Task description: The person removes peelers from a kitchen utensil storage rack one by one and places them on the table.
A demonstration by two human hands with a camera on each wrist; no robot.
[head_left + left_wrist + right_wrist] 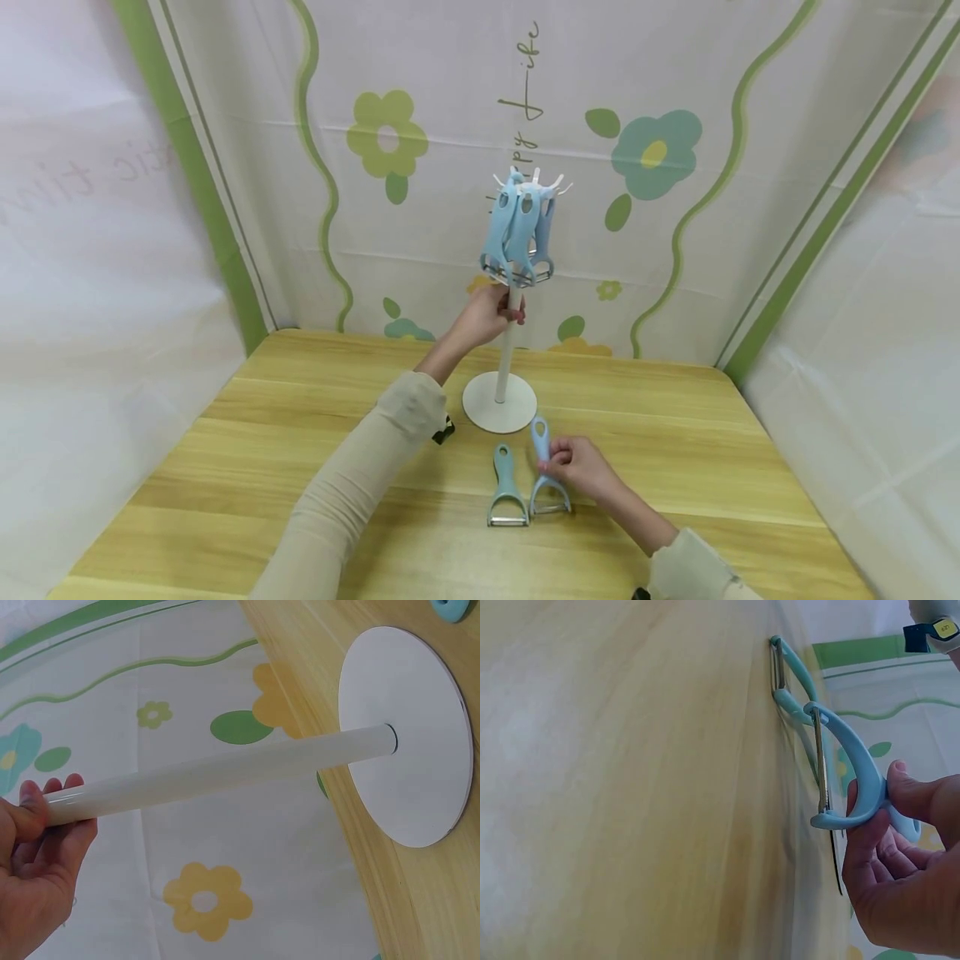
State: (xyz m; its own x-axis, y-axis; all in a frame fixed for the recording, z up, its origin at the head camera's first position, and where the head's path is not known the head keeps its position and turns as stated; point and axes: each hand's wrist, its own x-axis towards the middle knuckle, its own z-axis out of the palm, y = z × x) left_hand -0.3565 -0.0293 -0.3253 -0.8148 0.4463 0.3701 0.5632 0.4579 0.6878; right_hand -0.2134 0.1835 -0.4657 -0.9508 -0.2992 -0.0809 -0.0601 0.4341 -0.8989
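A white stand has a thin pole [225, 769] rising from a round base [487, 410]. High on that pole, just below the hanging peelers, my left hand [487, 315] grips it with curled fingers. Several blue peelers [522, 233] hang from the hooks at the stand's top. My right hand [581, 468] pinches a light blue peeler [542, 442] by its handle, thumb on one side and fingers on the other, blade end toward me. Left of it a green-blue peeler [506, 479] lies on the table, also blade end toward me.
The wooden table [225, 492] ends at the back against a curtain [465, 50] with printed flowers. Side curtains [82, 250] hang at left and right. Bare white hooks [555, 182] stick out at the stand's top right.
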